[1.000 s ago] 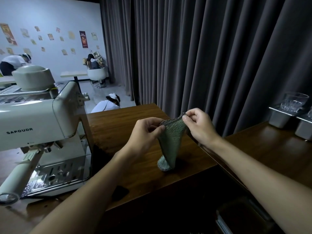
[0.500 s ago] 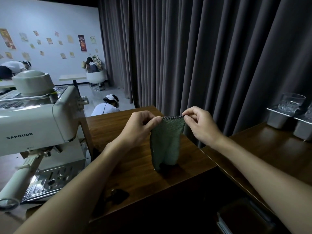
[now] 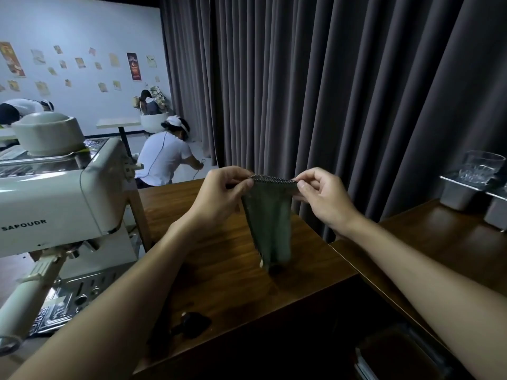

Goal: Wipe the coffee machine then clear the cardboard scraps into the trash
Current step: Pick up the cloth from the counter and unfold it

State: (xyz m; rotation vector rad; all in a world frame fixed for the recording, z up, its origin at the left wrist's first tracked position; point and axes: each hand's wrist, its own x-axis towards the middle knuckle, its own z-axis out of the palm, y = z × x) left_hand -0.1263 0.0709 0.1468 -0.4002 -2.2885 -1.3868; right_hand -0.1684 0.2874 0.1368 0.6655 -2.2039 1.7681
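Note:
A green cloth (image 3: 267,223) hangs above the wooden counter (image 3: 219,283), its lower end just touching the wood. My left hand (image 3: 219,196) pinches its top left corner and my right hand (image 3: 323,198) pinches the top right corner, stretching the upper edge flat between them. The cream coffee machine (image 3: 55,204) marked SAPOUDR stands at the left, its portafilter handle (image 3: 30,286) sticking out toward me over the metal drip tray (image 3: 76,300). A cream cup (image 3: 46,133) sits on top of the machine. No cardboard scraps or trash bin are visible.
A small dark object (image 3: 192,323) lies on the counter near its front edge. A second wooden surface (image 3: 439,242) at the right carries grey containers (image 3: 461,193) and a glass (image 3: 482,165). Dark curtains (image 3: 329,91) hang behind. A person (image 3: 164,157) crouches in the room beyond.
Both hands have lifted the cloth and pulled its top edge apart, so it hangs flatter and wider. The person in the room behind has risen higher into view.

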